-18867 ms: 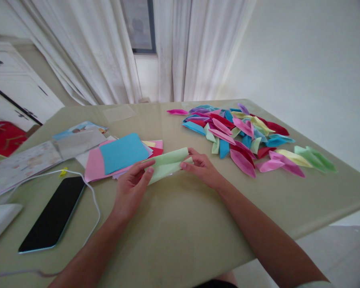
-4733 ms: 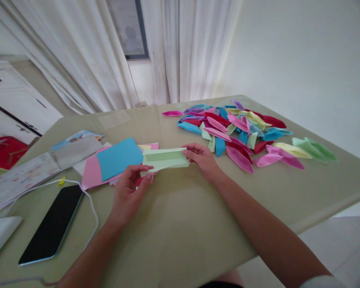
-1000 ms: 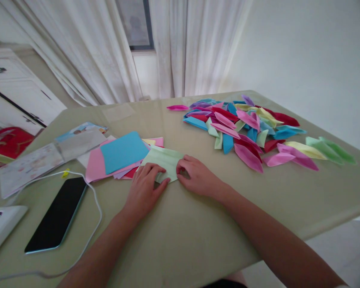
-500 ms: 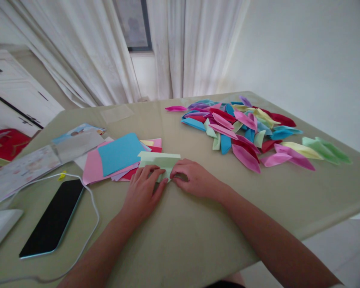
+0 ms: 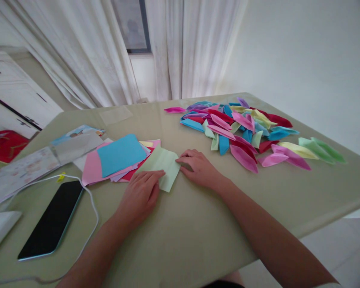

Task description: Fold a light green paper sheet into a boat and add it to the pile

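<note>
A light green sheet of paper (image 5: 165,162) with crease lines lies turned at an angle on the table, its left part over a stack of coloured sheets. My left hand (image 5: 144,190) rests on the sheet's lower left, fingers stretched out and lying flat. At the sheet's right corner, my right hand (image 5: 196,168) pinches the edge between thumb and forefinger. Beside them on the left, a blue sheet (image 5: 121,156) tops the stack, with pink, purple and red sheets under it.
Many folded paper pieces (image 5: 222,120) lie heaped at the back right. A black phone (image 5: 51,220), a white cable (image 5: 94,204), a white device (image 5: 0,228) and printed packets (image 5: 25,172) lie on the left. Curtains hang behind the table (image 5: 198,240).
The green paper has turned and now shows more of its creased surface. My left hand has moved slightly left and flattened; my right hand has moved up to the sheet's right corner.
</note>
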